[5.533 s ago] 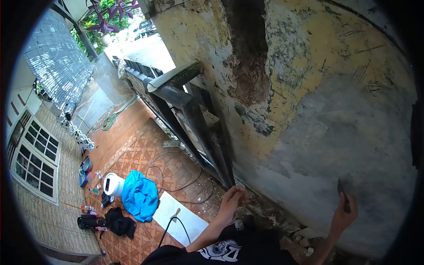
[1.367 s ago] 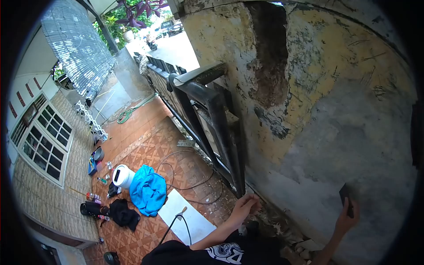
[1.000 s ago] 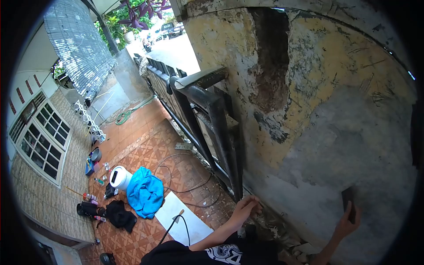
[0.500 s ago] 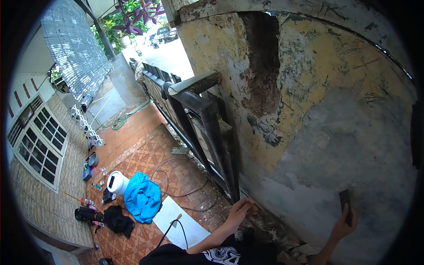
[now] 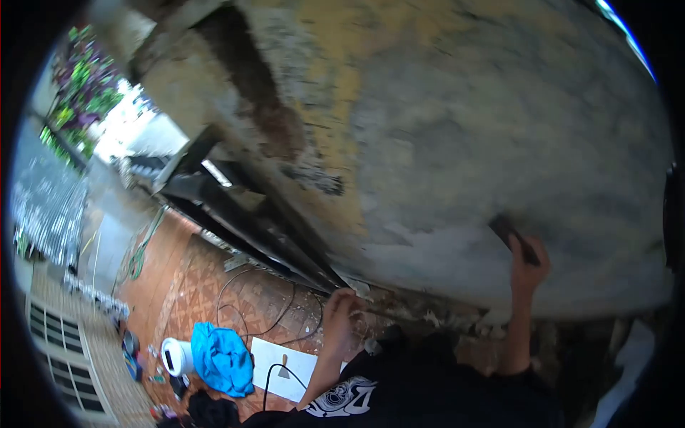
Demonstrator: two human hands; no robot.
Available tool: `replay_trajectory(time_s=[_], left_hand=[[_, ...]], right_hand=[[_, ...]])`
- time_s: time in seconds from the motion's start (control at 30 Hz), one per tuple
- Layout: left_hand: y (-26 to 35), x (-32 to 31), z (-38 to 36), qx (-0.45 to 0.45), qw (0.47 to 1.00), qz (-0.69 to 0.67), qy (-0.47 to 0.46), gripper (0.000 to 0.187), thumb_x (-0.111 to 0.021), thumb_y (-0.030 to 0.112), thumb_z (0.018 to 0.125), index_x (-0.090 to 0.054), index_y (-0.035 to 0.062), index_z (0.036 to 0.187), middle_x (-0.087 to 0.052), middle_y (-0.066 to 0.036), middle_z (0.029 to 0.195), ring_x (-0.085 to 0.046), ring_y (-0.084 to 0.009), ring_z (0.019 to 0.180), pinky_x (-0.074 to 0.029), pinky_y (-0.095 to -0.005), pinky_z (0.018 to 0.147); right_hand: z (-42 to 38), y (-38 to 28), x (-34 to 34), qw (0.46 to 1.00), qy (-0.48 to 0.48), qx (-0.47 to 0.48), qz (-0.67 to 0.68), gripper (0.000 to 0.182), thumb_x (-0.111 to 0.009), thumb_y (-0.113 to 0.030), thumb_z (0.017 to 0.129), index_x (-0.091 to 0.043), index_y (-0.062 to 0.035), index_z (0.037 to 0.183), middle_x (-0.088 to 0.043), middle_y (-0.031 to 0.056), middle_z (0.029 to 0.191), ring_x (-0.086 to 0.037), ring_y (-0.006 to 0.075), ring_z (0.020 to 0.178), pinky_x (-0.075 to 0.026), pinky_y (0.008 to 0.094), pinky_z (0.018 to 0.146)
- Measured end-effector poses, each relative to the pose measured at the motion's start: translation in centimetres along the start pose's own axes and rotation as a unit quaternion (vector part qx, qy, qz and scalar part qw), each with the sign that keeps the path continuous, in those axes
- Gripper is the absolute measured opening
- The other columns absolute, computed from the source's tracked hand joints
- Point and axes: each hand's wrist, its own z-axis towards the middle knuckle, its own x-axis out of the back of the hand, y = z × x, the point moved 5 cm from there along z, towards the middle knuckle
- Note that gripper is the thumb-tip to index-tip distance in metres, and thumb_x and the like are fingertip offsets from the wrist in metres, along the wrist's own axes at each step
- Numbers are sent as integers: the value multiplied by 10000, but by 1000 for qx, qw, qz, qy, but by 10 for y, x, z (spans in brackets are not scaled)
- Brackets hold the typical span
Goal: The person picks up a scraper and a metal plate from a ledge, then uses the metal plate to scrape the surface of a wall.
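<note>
My right hand (image 5: pixel 529 258) is wrapped round a dark, flat, oblong block (image 5: pixel 514 240), which lies against the grey plastered part of the wall (image 5: pixel 442 157). Near the lower end of the black metal gate (image 5: pixel 235 221), my left hand (image 5: pixel 342 311) is raised with its fingers curled together. Whatever it may hold is too small and blurred to make out. Yellow flaking paint (image 5: pixel 342 121) borders the grey area on its left.
On the tiled floor (image 5: pixel 189 274) are a blue cloth (image 5: pixel 222 359), a white bucket (image 5: pixel 177 357), and a white sheet (image 5: pixel 265 354) with a scraper (image 5: pixel 284 367) on it. Black cable (image 5: pixel 285 311) loops beside the gate. Rubble (image 5: pixel 442 314) lines the wall's foot.
The view has turned right and tilted, so the wall fills more of it. The block in my right hand now slants differently. My left hand stays curled near the gate's lower end.
</note>
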Motion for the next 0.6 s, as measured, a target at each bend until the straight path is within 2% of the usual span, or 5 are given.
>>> replay_trajectory(time_s=[0.07,0.17,0.27,0.4,0.6], left_hand=[[-2,3,-3,-1,1000,10,4,76,-475,122,854,-522,102,910,-561,-16,772,-542,-117,701,-412,-244,601],[-1,8,0,-26,1000,-10,3,69,-488,122,850,-524,122,909,-556,-8,741,-542,-109,699,-410,-238,595],[-5,14,1,-18,1000,4,21,54,-498,131,852,-521,132,901,-553,2,735,-540,-95,689,-406,-236,582],[-6,9,2,-17,1000,-2,-17,41,-507,138,853,-519,143,892,-551,10,731,-539,-86,682,-405,-237,573],[-4,3,2,-19,1000,-2,-5,52,-515,140,850,-516,140,902,-546,11,724,-538,-90,676,-406,-237,576]], right_hand=[[-8,10,-23,995,-99,-8,20,82,-648,-29,750,-639,15,819,-616,96,739,-582,147,662,-450,251,592],[-7,12,-21,993,-91,-67,34,87,-656,-34,742,-648,4,820,-614,88,728,-575,134,641,-441,241,562],[-3,3,-2,999,4,-21,42,100,-660,-37,734,-657,-7,830,-608,81,713,-569,121,626,-428,222,543],[2,-1,-1,997,-32,-13,64,96,-661,-39,732,-661,-9,822,-609,87,706,-562,121,614,-423,231,533],[-14,22,-17,997,-66,-29,40,89,-660,-44,731,-662,-5,812,-609,83,686,-550,131,591,-422,242,530]])
